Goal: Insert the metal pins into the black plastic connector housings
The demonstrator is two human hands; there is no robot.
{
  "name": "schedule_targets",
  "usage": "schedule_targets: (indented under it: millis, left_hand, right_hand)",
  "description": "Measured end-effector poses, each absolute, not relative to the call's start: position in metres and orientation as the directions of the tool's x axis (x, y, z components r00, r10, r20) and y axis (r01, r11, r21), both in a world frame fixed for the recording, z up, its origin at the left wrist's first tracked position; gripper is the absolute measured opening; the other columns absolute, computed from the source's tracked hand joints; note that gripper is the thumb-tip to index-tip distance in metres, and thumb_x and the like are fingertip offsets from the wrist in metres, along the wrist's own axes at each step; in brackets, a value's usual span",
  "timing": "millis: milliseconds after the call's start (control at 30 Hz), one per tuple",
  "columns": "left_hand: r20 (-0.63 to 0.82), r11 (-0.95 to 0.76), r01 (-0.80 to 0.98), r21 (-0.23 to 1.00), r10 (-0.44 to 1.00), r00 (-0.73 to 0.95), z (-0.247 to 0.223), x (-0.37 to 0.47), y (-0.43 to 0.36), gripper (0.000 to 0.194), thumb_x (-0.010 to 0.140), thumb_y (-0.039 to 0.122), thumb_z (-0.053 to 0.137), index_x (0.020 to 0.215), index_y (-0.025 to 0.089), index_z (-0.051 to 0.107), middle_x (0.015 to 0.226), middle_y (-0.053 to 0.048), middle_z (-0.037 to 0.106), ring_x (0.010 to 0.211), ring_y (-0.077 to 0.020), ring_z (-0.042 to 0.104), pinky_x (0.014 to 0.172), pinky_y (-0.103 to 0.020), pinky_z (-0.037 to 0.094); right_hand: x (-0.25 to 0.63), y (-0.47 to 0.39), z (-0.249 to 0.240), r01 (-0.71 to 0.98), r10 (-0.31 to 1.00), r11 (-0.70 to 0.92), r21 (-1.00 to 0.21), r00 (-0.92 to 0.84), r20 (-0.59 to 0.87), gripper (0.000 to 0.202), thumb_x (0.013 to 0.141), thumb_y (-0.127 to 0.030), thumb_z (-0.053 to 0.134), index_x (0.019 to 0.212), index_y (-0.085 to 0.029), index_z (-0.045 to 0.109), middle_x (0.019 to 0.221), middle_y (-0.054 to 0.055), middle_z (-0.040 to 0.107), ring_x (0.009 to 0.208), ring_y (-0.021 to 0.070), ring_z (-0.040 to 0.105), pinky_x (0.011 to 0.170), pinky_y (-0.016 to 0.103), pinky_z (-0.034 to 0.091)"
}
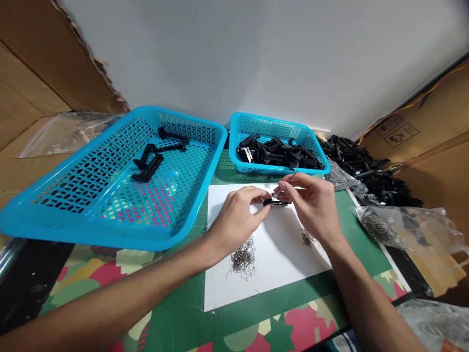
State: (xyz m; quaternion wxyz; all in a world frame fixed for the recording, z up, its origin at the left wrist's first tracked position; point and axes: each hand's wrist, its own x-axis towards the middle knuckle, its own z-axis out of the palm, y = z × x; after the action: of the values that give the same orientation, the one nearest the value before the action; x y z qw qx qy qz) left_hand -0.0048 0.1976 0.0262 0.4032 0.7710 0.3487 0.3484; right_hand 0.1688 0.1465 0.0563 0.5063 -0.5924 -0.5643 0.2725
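Note:
Over the white paper (271,274), my left hand (238,212) is closed on one end of a small black plastic part (278,203). My right hand (315,200) pinches a thin tweezer-like metal tool (289,180), its tip close to the black part. Whether a small wire piece sits at that tip is too small to tell. Below my left hand lies a heap of tiny bent metal wires (242,259). A smaller heap of small metal pieces (308,238) lies beneath my right hand, partly covered by its shadow.
A large blue basket (198,210) with several black parts (148,168) stands at the left. A smaller blue basket (278,170), full of black parts, is at the back. To the right are piled black parts (381,176) and a plastic bag of metal pieces (381,230). Cardboard (421,127) flanks the table.

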Motion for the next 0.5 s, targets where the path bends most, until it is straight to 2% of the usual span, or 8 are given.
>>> schedule_targets:
  millis: [267, 500]
  left_hand:
    - [0.297, -0.481, 0.246, 0.841, 0.792, 0.533, 0.0252, -0.0057, 0.1963, 0.019, 0.089, 0.007, 0.076, 0.105, 0.016, 0.079, 0.108, -0.005, 0.082, 0.098, -0.0213, 0.076, 0.088, -0.034, 0.058]
    - [0.325, -0.524, 0.207, 0.826, 0.744, 0.584, 0.0232, -0.0094, 0.1949, 0.021, 0.096, 0.011, 0.071, 0.113, 0.020, 0.080, 0.114, -0.004, 0.081, 0.103, -0.0214, 0.075, 0.092, -0.034, 0.055]
  right_hand:
    - [0.1674, 0.1454, 0.0516, 0.352, 0.947, 0.082, -0.932, 0.265, 0.184, 0.026, 0.091, -0.043, 0.078, 0.083, -0.019, 0.075, 0.081, 0.004, 0.077, 0.068, 0.0200, 0.079, 0.073, 0.034, 0.071]
    - [0.1667, 0.1422, 0.0514, 0.465, 0.944, 0.083, -0.881, 0.247, 0.219, 0.022, 0.094, -0.038, 0.074, 0.083, -0.019, 0.075, 0.078, 0.004, 0.079, 0.070, 0.0215, 0.080, 0.068, 0.031, 0.068]
